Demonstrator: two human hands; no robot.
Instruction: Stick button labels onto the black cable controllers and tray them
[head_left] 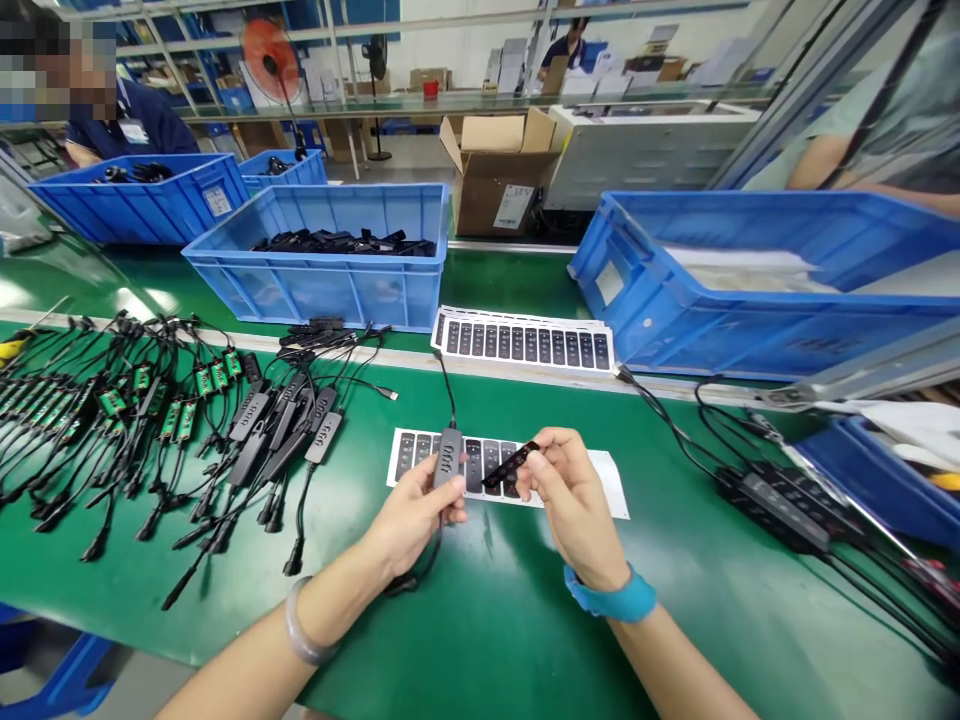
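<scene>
My left hand [412,515] is closed around a small grey in-line controller [448,455] with a row of buttons; its black cable runs up across the table and down under my wrist. My right hand [571,500] pinches a narrow black sticker strip [511,464] just to the right of the controller. Both hands hover above a white sticker sheet [607,482] with black strips, lying on the green table [495,620]. A second, full sticker sheet [525,342] lies farther back.
Several cabled controllers and green circuit boards [172,410] lie in a pile at the left. More cabled units [772,495] lie at the right. Blue bins [322,255] [750,290] stand behind, and a cardboard box [495,170]. Other people work at the far left and right.
</scene>
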